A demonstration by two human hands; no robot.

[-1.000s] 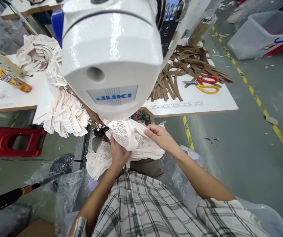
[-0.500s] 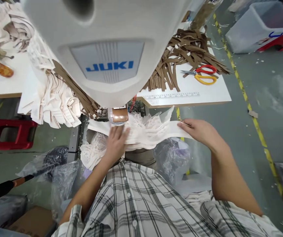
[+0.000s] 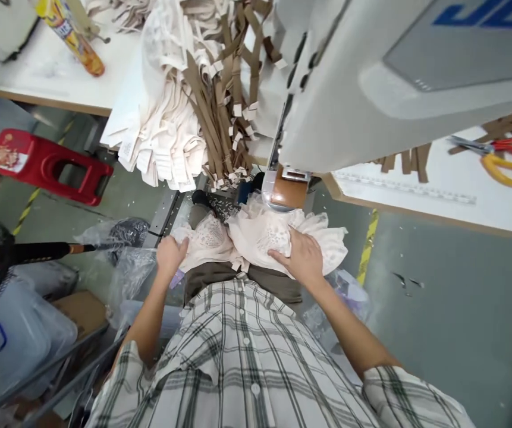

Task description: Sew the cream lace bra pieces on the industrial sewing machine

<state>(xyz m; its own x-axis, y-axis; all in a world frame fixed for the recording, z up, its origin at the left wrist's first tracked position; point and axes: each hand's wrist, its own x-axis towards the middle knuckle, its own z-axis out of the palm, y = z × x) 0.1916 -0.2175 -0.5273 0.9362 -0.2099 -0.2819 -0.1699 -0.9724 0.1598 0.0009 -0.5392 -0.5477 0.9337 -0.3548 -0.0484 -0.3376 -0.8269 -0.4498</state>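
Note:
A cream lace bra [image 3: 264, 241] lies over my lap, its two cups facing up, in front of the sewing machine's rounded arm end [image 3: 285, 190]. My left hand [image 3: 170, 252] is closed on the bra's left end, the thumb along the edge. My right hand [image 3: 302, 255] grips the right cup, thumb toward the middle and fingers over the lace. Ruffled layers of the same pale fabric spread out past the right hand. The fingertips of both hands are partly hidden in the cloth.
Cream strips [image 3: 166, 148] and brown straps [image 3: 211, 119] hang off the table at left. Scissors [image 3: 496, 151] and a ruler [image 3: 407, 187] lie on the right tabletop. A red stool [image 3: 50, 166] and a black-handled racket-like object [image 3: 41, 251] are at left.
My view has swung left. My right hand has left the outstretched white band and moved in to the cup. My left hand has shifted from beneath the machine to the bra's left end.

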